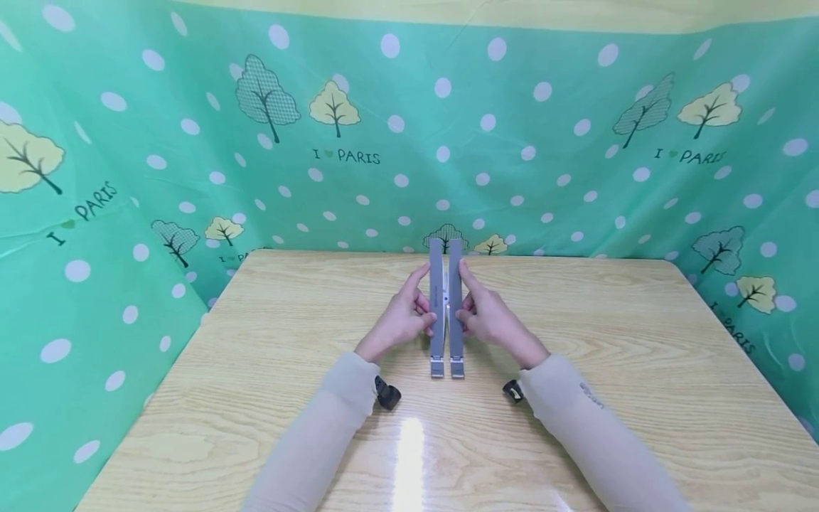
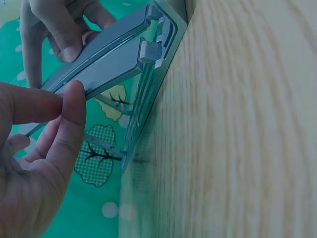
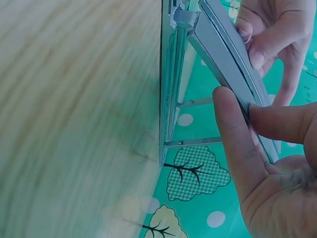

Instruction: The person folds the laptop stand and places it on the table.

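A grey metal folding laptop stand stands on the table, its two long arms side by side with a narrow gap between them. In the left wrist view its upper arms slope up from the base rails, and thin struts link the two levels. My left hand pinches the left arm between thumb and fingers. On the opposite side, my right hand holds the right arm the same way. The hinged front ends with their small lips point toward me.
Under the stand is a light wood-grain table. A green dotted cloth with tree prints hangs behind its far edge and along both sides. Dark wrist straps show at the cuffs of both sleeves.
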### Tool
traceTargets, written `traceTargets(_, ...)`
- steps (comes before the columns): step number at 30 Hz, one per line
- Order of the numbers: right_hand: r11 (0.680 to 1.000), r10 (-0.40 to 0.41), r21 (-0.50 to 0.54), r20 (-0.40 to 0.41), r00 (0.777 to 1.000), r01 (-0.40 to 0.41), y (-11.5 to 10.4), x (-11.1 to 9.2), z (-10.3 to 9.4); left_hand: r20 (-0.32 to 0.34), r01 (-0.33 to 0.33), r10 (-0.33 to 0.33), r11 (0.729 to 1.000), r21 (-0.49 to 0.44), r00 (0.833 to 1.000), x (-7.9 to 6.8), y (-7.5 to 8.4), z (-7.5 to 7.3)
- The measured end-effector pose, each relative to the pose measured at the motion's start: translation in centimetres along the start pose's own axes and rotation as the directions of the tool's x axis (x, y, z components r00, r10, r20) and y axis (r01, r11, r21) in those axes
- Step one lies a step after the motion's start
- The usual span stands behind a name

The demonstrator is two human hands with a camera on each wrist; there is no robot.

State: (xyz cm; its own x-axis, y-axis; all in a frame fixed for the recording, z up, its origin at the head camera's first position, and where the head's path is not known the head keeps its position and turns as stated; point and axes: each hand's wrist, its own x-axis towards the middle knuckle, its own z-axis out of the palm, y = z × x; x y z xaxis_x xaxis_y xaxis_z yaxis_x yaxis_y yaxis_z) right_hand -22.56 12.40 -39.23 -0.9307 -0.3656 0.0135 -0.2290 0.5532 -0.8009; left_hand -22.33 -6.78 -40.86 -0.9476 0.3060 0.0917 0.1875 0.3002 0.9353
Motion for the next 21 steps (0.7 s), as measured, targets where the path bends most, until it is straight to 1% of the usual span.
traceTargets(9, 1.0, -0.008, 0.003, 0.007, 1.0, 0.008, -0.39, 0.06, 0.49, 0.012, -0.011, 0.011, 1.0, 0.025, 1.0, -0.23, 0.19, 0.47)
traceTargets(13, 1.0, -0.009, -0.003, 0.005, 1.0, 0.009, -0.51, -0.02, 0.52, 0.011, -0.015, 0.015, 0.999, 0.05, 1.0, -0.27, 0.27, 0.5)
traceTargets(17, 1.0, -0.014, -0.018, 0.004, 1.0, 0.014, -0.47, -0.01, 0.44, 0.0, -0.027, 0.027, 0.994, 0.108, 1.0, -0.29, 0.32, 0.35)
traceTargets(21, 0.999, -0.013, -0.033, -0.018, 1.0, 0.012, -0.29, -0.01, 0.23, -0.009, -0.046, 0.048, 0.985, 0.167, 0.999, -0.28, 0.35, 0.17)
